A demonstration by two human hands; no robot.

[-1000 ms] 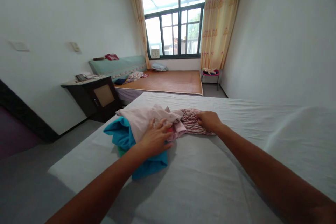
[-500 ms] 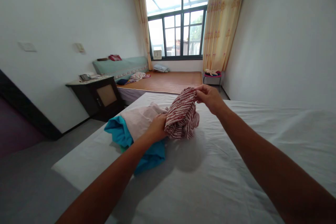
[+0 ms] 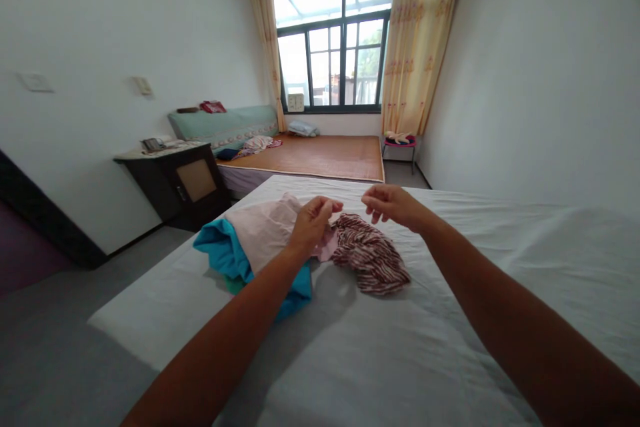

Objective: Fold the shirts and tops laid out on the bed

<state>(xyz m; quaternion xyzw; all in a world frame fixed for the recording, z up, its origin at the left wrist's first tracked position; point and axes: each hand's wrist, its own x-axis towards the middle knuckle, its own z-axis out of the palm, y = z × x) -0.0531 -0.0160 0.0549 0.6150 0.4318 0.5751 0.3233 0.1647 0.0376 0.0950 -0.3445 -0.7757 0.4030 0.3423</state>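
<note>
A red-and-white striped garment (image 3: 371,256) lies crumpled on the white bed sheet (image 3: 450,320). To its left is a pile with a pale pink cloth (image 3: 263,230) on top of a teal cloth (image 3: 225,255). My left hand (image 3: 311,221) hovers over the pile's right edge. Its fingers are curled in a pinch and its palm is hidden. My right hand (image 3: 389,205) hangs just above the striped garment with its fingers loosely bent and apart, holding nothing. The two hands are a short gap apart.
A dark bedside cabinet (image 3: 175,181) stands on the left of the grey floor. Beyond the bed are a low platform with a woven mat (image 3: 320,155), a green cushion (image 3: 223,127), a small stool (image 3: 400,144), a window and yellow curtains (image 3: 417,40).
My right hand lifted the striped garment off the bed, then let it go. It now lies on the sheet, right of the pile. My left hand rose from the pile.
</note>
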